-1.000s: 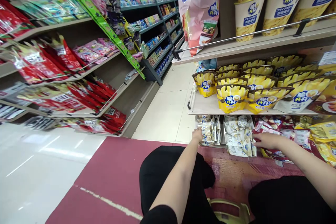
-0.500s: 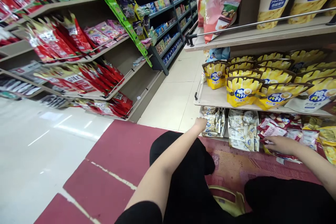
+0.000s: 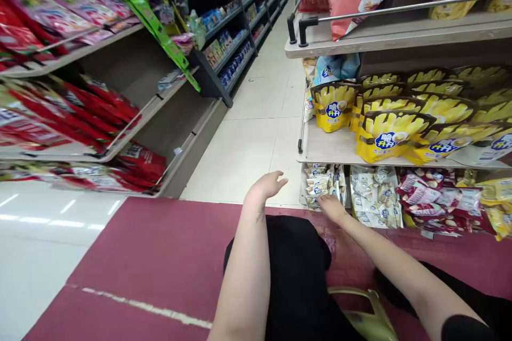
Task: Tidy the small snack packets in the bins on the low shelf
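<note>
My left hand [image 3: 269,185] hovers over the floor, left of the bottom shelf, with its fingers apart and nothing in it. My right hand [image 3: 332,206] rests at the front of the leftmost bin of small cream-and-gold snack packets [image 3: 319,180], fingers stretched over the lower packets. Beside that bin stands a second one, full of white snack packets [image 3: 374,192]. Farther right lie maroon snack packets [image 3: 426,194] and yellow snack packets [image 3: 496,200]. My right forearm passes in front of the white packets' lower edge.
Above the bins, a shelf holds yellow pouches [image 3: 390,138]; a metal rail [image 3: 384,11] fronts the shelf over it. Red bags [image 3: 144,160] fill the left rack. A tiled aisle [image 3: 256,138] runs between. An olive-yellow object with a handle [image 3: 366,314] sits between my legs.
My left hand has come away from the leftmost bin, leftward. My right hand has left the maroon packets and crossed left to the leftmost bin. The view has shifted to the right.
</note>
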{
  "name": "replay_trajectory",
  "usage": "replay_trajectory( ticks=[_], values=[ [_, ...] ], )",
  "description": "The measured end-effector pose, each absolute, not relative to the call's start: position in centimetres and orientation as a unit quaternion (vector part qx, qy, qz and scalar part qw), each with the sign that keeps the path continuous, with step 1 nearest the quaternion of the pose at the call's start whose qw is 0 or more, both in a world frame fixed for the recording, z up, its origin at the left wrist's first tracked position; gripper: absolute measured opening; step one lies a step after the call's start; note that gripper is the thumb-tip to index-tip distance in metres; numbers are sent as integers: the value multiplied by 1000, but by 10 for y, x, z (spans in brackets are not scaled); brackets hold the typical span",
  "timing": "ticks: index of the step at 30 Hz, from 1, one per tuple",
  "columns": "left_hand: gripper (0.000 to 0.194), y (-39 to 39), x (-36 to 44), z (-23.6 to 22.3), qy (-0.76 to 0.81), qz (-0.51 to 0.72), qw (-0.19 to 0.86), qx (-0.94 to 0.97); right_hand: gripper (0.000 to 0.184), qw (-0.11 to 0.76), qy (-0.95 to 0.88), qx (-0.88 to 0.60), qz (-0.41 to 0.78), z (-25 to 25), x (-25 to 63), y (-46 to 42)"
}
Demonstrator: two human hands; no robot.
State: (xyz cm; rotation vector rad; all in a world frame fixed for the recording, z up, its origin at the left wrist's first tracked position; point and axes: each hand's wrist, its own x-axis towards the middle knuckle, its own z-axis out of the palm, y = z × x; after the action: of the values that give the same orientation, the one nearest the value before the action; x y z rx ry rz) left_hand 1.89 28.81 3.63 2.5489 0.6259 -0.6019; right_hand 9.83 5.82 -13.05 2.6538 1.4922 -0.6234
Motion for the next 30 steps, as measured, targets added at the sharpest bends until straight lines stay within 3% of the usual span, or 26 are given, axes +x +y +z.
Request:
replay_trajectory(
  ticks=[6, 17, 23, 30],
  values=[
    [58, 305, 10, 37, 210, -205, 317, 902, 32, 26, 448, 857, -252, -156, 109, 89],
    [57, 310, 11, 22, 222, -218, 304, 900, 32, 3, 468, 846, -257, -159, 128, 97],
    [55, 306, 25, 20, 210, -224, 297, 904, 45, 0, 445, 869, -215, -148, 148, 98],
    [55, 304, 35, 28, 196, -200, 312, 908, 22, 28, 419, 865, -274, -149, 154, 94]
  ],
)
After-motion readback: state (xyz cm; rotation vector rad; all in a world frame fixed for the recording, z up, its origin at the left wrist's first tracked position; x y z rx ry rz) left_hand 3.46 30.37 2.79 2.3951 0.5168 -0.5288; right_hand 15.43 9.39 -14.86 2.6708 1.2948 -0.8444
